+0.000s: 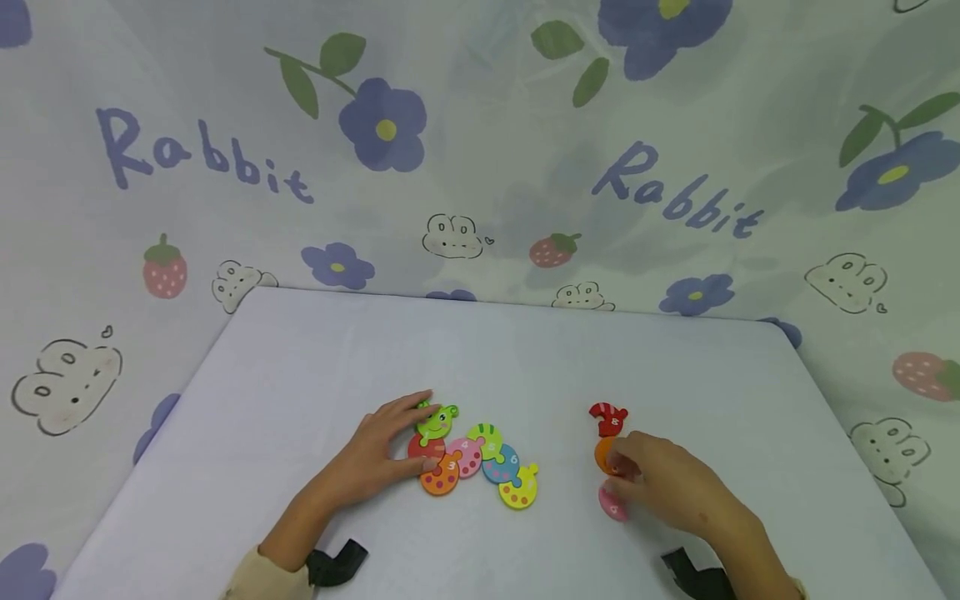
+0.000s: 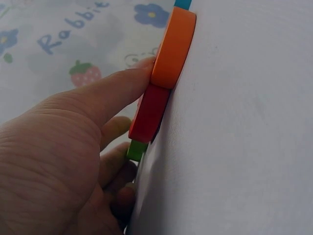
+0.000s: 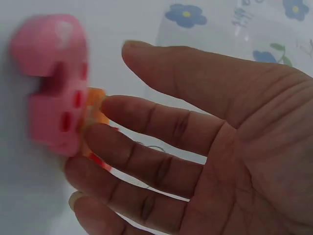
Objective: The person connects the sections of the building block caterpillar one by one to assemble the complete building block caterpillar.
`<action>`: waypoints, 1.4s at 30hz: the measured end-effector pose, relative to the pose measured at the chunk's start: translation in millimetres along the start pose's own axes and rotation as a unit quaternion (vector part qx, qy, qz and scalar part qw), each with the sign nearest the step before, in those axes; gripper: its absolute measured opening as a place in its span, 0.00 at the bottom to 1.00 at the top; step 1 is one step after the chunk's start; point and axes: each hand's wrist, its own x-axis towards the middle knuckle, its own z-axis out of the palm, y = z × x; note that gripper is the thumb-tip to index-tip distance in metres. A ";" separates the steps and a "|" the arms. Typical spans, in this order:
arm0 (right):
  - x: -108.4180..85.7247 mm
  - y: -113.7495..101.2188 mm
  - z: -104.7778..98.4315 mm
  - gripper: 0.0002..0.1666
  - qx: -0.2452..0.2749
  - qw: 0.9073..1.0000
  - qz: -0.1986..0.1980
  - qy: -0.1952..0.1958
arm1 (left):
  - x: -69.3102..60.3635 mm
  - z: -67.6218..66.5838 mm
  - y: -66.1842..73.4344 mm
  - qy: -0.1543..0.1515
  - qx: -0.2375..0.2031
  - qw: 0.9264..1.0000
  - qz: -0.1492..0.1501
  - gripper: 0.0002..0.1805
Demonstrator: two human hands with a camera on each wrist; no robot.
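Observation:
In the head view, a caterpillar puzzle of joined number pieces lies on the white table. Its green smiling head is at the far end, then a red piece, an orange piece, a pink piece, a green striped piece, a blue piece and a yellow piece. My left hand rests on the head end, its thumb extended onto the red and orange pieces. To the right, my right hand has loosely bent fingers at another orange piece, beside another pink piece.
A red striped piece lies just beyond the right-hand orange piece. Dark straps hang near both wrists. Behind the white table rises a cloth backdrop printed with flowers, strawberries and rabbits.

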 end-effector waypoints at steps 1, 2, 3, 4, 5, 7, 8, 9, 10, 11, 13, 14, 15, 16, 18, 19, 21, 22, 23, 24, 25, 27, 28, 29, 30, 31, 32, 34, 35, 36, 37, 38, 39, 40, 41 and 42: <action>-2.2 1.8 2.6 0.18 -0.009 1.000 0.000 -0.001 | 0.0 -0.2 0.1 -0.001 0.001 1.000 -0.001 0.42; -3.9 3.2 5.0 0.18 -0.017 1.000 0.002 -0.001 | -0.2 -0.5 0.2 -0.001 0.002 1.000 -0.001 0.42; -5.6 4.1 7.2 0.20 -0.023 1.000 0.003 0.000 | -0.5 -0.8 -0.2 0.000 0.004 1.000 -0.001 0.42; -6.7 4.8 9.2 0.21 -0.028 1.000 0.004 0.003 | -0.9 -1.2 -0.4 0.000 0.002 1.000 -0.003 0.42; -7.5 4.9 10.8 0.23 -0.031 0.999 0.006 0.007 | -1.3 -1.6 -0.8 0.000 0.000 1.000 -0.005 0.42; -8.7 4.3 13.2 0.26 -0.043 0.999 0.005 0.013 | -2.5 -2.1 -1.9 0.003 0.000 1.000 -0.006 0.42; -9.2 3.8 13.8 0.28 -0.049 0.999 0.002 0.016 | -3.0 -2.3 -2.4 0.005 -0.001 1.000 -0.006 0.42; -9.7 3.3 14.2 0.28 -0.057 0.998 -0.003 0.020 | -3.3 -2.3 -2.9 0.006 -0.002 1.000 -0.006 0.42; -10.2 3.0 14.4 0.29 -0.066 0.997 -0.008 0.025 | -3.5 -2.3 -3.1 0.007 -0.003 1.000 -0.005 0.42; -10.7 2.6 14.1 0.29 -0.076 0.997 -0.012 0.029 | -3.5 -2.1 -3.4 0.007 -0.004 1.000 -0.005 0.42; -11.4 2.6 13.5 0.28 -0.092 0.995 -0.017 0.034 | -2.9 -1.3 -3.3 0.006 -0.004 1.000 -0.002 0.42; -11.9 3.0 13.1 0.28 -0.098 0.994 -0.019 0.035 | -2.6 -1.0 -3.1 0.005 -0.004 1.000 0.000 0.42; -12.3 3.5 12.8 0.27 -0.103 0.994 -0.018 0.034 | -2.2 -0.4 -2.8 0.006 -0.005 1.000 0.000 0.42; -12.8 4.0 12.6 0.27 -0.108 0.994 -0.013 0.031 | -1.9 0.0 -2.6 0.005 -0.004 1.000 0.000 0.42; -13.3 5.0 12.9 0.27 -0.111 0.994 -0.003 0.020 | -1.4 0.7 -2.0 0.004 -0.003 1.000 -0.001 0.42; -13.4 5.5 13.2 0.27 -0.112 0.994 0.003 0.015 | -1.1 0.8 -1.8 0.003 -0.005 1.000 -0.004 0.42; -12.7 6.1 14.7 0.27 -0.112 0.994 0.017 0.006 | -0.6 0.9 -1.1 0.001 -0.006 1.000 -0.007 0.42; -12.5 6.1 15.4 0.27 -0.111 0.994 0.022 0.001 | -0.4 0.8 -0.9 -0.001 -0.004 1.000 -0.007 0.43; -12.1 6.2 16.3 0.26 -0.106 0.994 0.026 -0.001 | -0.1 0.7 -0.6 -0.002 -0.004 1.000 -0.008 0.43; -12.0 6.4 17.2 0.26 -0.102 0.994 0.027 -0.002 | 0.1 0.6 -0.4 -0.004 -0.003 1.000 -0.009 0.43; -12.0 6.4 18.0 0.26 -0.096 0.995 0.031 -0.004 | 0.3 0.6 -0.5 -0.005 -0.002 1.000 -0.010 0.43; -12.7 6.4 19.3 0.26 -0.080 0.996 0.036 -0.006 | 0.6 0.5 -0.7 -0.005 0.000 1.000 -0.011 0.43; -13.2 6.4 19.6 0.26 -0.072 0.997 0.038 -0.010 | 0.7 0.4 -0.8 -0.006 0.001 1.000 -0.010 0.43; -13.4 6.1 20.1 0.27 -0.062 0.997 0.042 -0.013 | 0.7 0.3 -0.9 -0.005 0.000 1.000 -0.009 0.43; -13.7 5.7 20.3 0.29 -0.055 0.997 0.044 -0.016 | 0.7 0.1 -0.9 -0.006 -0.001 1.000 -0.008 0.43; -13.6 5.1 20.6 0.30 -0.048 0.997 0.049 -0.020 | 0.6 0.1 -1.0 -0.005 -0.002 1.000 -0.006 0.43; -13.4 4.3 20.8 0.32 -0.044 0.997 0.052 -0.026 | 0.6 0.0 -1.1 -0.004 -0.001 1.000 -0.003 0.43; -13.2 2.6 21.6 0.33 -0.041 0.997 0.057 -0.034 | 0.4 -0.3 -1.1 -0.003 -0.002 1.000 0.000 0.43; -13.2 1.7 22.1 0.33 -0.039 0.997 0.059 -0.037 | 0.3 -0.3 -1.1 -0.003 -0.002 1.000 0.001 0.43; -13.4 0.9 22.4 0.33 -0.040 0.997 0.061 -0.039 | 0.2 -0.4 -1.2 -0.003 -0.001 1.000 0.002 0.43; -13.5 0.0 22.5 0.33 -0.041 0.996 0.064 -0.042 | 0.2 -0.4 -1.2 -0.003 -0.001 1.000 0.002 0.43; -13.7 -0.8 22.5 0.33 -0.042 0.996 0.067 -0.042 | 0.2 -0.5 -1.3 -0.003 -0.001 1.000 0.002 0.43; -13.9 -1.2 22.1 0.32 -0.041 0.996 0.069 -0.040 | 0.1 -0.4 -1.4 -0.003 -0.001 1.000 0.002 0.43; -13.9 -1.6 21.4 0.31 -0.039 0.996 0.069 -0.037 | 0.2 -0.3 -1.5 -0.002 -0.001 1.000 0.002 0.43; -13.7 -1.7 20.8 0.31 -0.039 0.996 0.068 -0.030 | 0.3 -0.2 -1.7 -0.002 0.001 1.000 0.002 0.43; -13.2 -1.8 20.1 0.30 -0.039 0.997 0.068 -0.023 | 0.5 0.1 -1.9 -0.002 0.003 1.000 0.002 0.43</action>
